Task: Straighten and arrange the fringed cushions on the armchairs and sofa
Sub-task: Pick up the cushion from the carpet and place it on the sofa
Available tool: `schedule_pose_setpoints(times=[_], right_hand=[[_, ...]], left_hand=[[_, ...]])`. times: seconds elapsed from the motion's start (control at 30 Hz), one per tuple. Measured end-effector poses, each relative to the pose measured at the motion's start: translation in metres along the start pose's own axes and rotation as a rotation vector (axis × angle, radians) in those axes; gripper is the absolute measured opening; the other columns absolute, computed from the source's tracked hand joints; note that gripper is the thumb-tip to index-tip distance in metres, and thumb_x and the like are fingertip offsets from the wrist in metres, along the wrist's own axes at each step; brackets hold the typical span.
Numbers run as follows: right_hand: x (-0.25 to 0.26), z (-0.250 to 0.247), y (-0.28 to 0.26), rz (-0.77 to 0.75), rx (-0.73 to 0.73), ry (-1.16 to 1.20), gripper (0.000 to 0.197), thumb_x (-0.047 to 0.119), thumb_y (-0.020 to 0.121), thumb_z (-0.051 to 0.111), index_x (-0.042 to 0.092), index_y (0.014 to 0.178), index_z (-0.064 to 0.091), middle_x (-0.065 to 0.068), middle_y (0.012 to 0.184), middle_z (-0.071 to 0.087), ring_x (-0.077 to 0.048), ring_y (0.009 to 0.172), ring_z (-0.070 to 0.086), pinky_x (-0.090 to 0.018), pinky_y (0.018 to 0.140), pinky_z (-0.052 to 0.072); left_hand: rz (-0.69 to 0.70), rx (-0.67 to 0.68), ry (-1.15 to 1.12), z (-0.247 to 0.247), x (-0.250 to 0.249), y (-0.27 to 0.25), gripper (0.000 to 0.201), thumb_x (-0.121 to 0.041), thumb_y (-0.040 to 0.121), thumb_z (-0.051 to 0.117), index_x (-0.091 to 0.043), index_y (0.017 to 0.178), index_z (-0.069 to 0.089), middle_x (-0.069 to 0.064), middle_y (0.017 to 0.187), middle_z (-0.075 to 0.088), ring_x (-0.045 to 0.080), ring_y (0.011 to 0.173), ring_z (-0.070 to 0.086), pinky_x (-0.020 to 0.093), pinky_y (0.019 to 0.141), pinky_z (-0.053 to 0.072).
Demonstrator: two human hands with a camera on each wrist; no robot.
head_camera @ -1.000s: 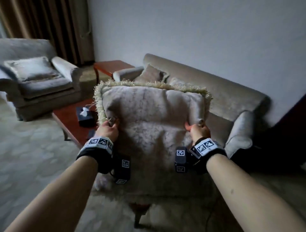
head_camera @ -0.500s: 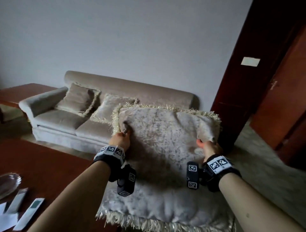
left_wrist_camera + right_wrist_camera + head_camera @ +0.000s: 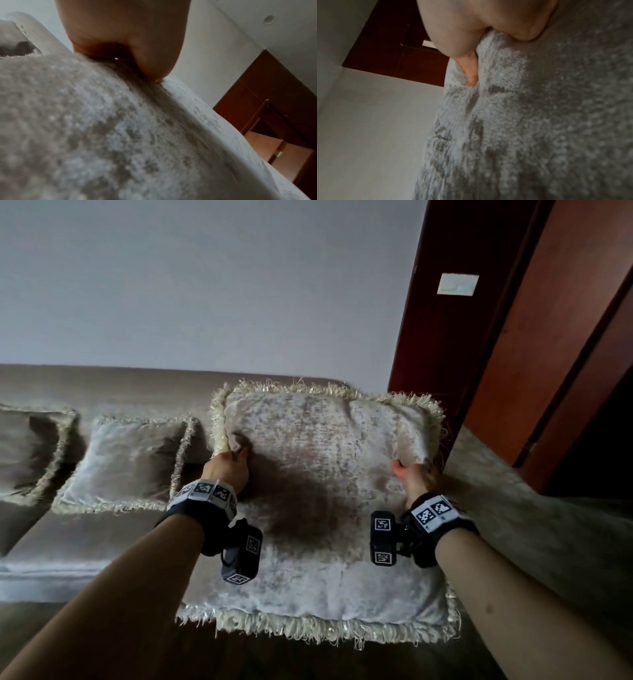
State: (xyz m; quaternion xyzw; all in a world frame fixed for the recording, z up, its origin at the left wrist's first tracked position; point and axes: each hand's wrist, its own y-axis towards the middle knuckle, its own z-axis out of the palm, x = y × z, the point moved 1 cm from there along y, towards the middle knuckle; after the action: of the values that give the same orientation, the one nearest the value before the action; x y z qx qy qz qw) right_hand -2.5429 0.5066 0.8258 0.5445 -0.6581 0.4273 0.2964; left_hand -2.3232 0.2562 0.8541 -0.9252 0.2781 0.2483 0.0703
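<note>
Fingers (image 3: pixel 471 75) of the right hand (image 3: pixel 412 475) are digging into the fringed cushion (image 3: pixel 325 501) at its right edge, pinching a fold of the cover, while the left hand (image 3: pixel 227 470) is gripping the opposite edge, its fingers (image 3: pixel 154 65) curled tight into the pile. Between the two grips the cushion is hanging upright, just beyond the fingertips and above the sofa (image 3: pixel 102 529) seat at its right end. It is probably light and very soft: the fabric is bunching under each thumb and the middle is sagging, so taking it by both side edges near the top, as now, is likely keeping it square. The plush cover looks grippy rather than slick, and the fringe could tangle if grabbed. To the left of the left fingers two more fringed cushions (image 3: pixel 120 463) are leaning against the sofa back. Past the right fingers a dark wooden door frame (image 3: pixel 445 337) is standing beside a plain pale wall (image 3: pixel 205 285).
</note>
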Motion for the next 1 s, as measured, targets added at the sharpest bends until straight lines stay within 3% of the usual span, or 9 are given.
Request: schedule_pose_setpoints(times=[0.13, 0.33, 0.5, 0.63, 0.7, 0.77, 0.83, 0.9, 1.0], right_hand=[[0.048, 0.039, 0.074, -0.019, 0.001, -0.079, 0.068, 0.046, 0.084, 0.064, 0.01, 0.139, 0.046, -0.013, 0.146, 0.044, -0.032, 0.133, 0.043, -0.035, 0.105, 0.037], [0.115, 0.126, 0.147, -0.117, 0.104, -0.069, 0.06, 0.037, 0.079, 0.072, 0.01, 0.13, 0.057, -0.013, 0.136, 0.056, -0.031, 0.123, 0.054, -0.033, 0.104, 0.043], [0.153, 0.219, 0.192, -0.121, 0.162, 0.09, 0.051, 0.021, 0.08, 0.075, 0.006, 0.126, 0.059, -0.011, 0.132, 0.059, -0.026, 0.122, 0.055, -0.022, 0.098, 0.038], [0.171, 0.307, 0.231, -0.071, 0.143, 0.124, 0.057, 0.034, 0.07, 0.079, 0.014, 0.121, 0.064, -0.01, 0.127, 0.063, -0.029, 0.117, 0.058, -0.03, 0.1, 0.043], [0.17, 0.361, 0.267, -0.067, 0.107, 0.085, 0.052, 0.047, 0.059, 0.077, 0.024, 0.105, 0.07, -0.004, 0.112, 0.07, -0.027, 0.108, 0.064, -0.031, 0.096, 0.048], [0.174, 0.405, 0.286, -0.046, 0.061, 0.026, 0.044, 0.055, 0.056, 0.074, 0.033, 0.094, 0.069, 0.005, 0.096, 0.069, -0.023, 0.101, 0.066, -0.026, 0.09, 0.049], [0.177, 0.432, 0.3, -0.006, 0.066, 0.06, 0.039, 0.043, 0.071, 0.074, 0.026, 0.106, 0.07, 0.004, 0.1, 0.067, -0.019, 0.102, 0.064, -0.012, 0.077, 0.044], [0.172, 0.478, 0.321, 0.067, 0.052, 0.026, 0.041, 0.035, 0.085, 0.066, 0.009, 0.116, 0.064, -0.005, 0.111, 0.067, -0.023, 0.1, 0.062, -0.015, 0.069, 0.039], [0.164, 0.528, 0.347, 0.126, 0.069, -0.04, 0.052, 0.042, 0.088, 0.061, 0.012, 0.13, 0.054, -0.011, 0.131, 0.059, -0.029, 0.118, 0.056, -0.03, 0.092, 0.042]], left_hand=[[-0.065, 0.002, -0.015, 0.038, -0.021, 0.083, 0.053, -0.045, 0.098, 0.029, -0.01, 0.126, 0.058, 0.024, 0.129, 0.057, 0.039, 0.119, 0.054, 0.038, 0.099, 0.041], [-0.228, -0.066, -0.055, 0.047, -0.022, 0.182, 0.059, -0.046, 0.099, 0.031, -0.001, 0.128, 0.055, 0.029, 0.129, 0.056, 0.042, 0.121, 0.052, 0.038, 0.1, 0.04], [-0.294, -0.132, -0.079, 0.048, 0.001, 0.275, 0.06, -0.046, 0.1, 0.029, -0.001, 0.118, 0.063, 0.029, 0.125, 0.058, 0.043, 0.118, 0.054, 0.04, 0.099, 0.042], [-0.305, -0.126, -0.066, 0.069, 0.025, 0.372, 0.055, -0.045, 0.099, 0.032, -0.003, 0.116, 0.063, 0.029, 0.123, 0.059, 0.043, 0.116, 0.055, 0.039, 0.097, 0.043], [-0.305, -0.093, -0.058, 0.083, 0.039, 0.429, 0.053, -0.044, 0.099, 0.033, -0.002, 0.115, 0.063, 0.029, 0.122, 0.06, 0.042, 0.115, 0.055, 0.039, 0.097, 0.043], [-0.302, -0.055, -0.037, 0.102, 0.054, 0.487, 0.05, -0.041, 0.1, 0.035, -0.002, 0.115, 0.063, 0.029, 0.121, 0.06, 0.042, 0.114, 0.056, 0.039, 0.097, 0.043], [-0.313, 0.003, -0.018, 0.117, 0.068, 0.527, 0.044, -0.035, 0.1, 0.037, -0.001, 0.115, 0.061, 0.029, 0.121, 0.06, 0.042, 0.115, 0.056, 0.039, 0.096, 0.043], [-0.338, 0.117, 0.035, 0.137, 0.097, 0.586, 0.036, -0.028, 0.099, 0.038, -0.004, 0.117, 0.058, 0.029, 0.122, 0.058, 0.043, 0.115, 0.054, 0.04, 0.096, 0.042], [-0.316, 0.238, 0.098, 0.164, 0.128, 0.654, 0.046, -0.036, 0.091, 0.032, -0.011, 0.122, 0.054, 0.026, 0.126, 0.057, 0.042, 0.113, 0.056, 0.044, 0.1, 0.045]])
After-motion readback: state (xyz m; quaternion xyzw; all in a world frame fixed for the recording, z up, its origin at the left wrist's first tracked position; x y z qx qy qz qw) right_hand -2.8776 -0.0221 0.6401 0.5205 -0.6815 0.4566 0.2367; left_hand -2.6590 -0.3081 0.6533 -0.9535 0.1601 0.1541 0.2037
